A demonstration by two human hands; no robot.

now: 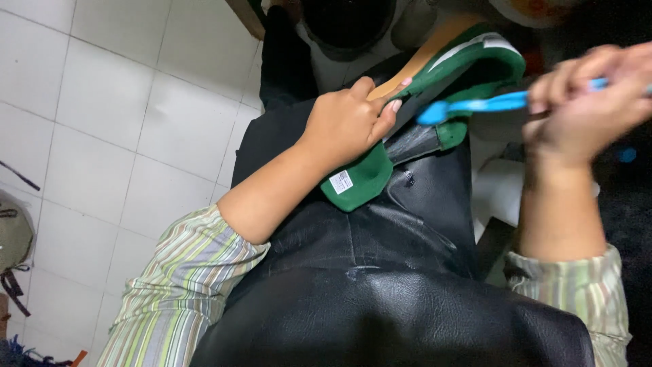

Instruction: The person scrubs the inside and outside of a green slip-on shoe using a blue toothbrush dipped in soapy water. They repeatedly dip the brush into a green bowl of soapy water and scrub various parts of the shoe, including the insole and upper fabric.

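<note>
My left hand [346,126] grips a green shoe [475,64] with a tan inner sole, its green tongue with a white label [356,180] hanging below my fingers. My right hand [584,102] is closed on a blue brush [475,105], a toothbrush-like tool whose head points at the shoe's side near the opening. The right hand is blurred by motion. Both hands sit above a black leather apron [380,285] that covers my lap.
White floor tiles [115,102] fill the left side. A grey bag [13,238] lies at the left edge. A dark round container [346,24] stands at the top. A white cloth or paper [499,190] lies right of the apron.
</note>
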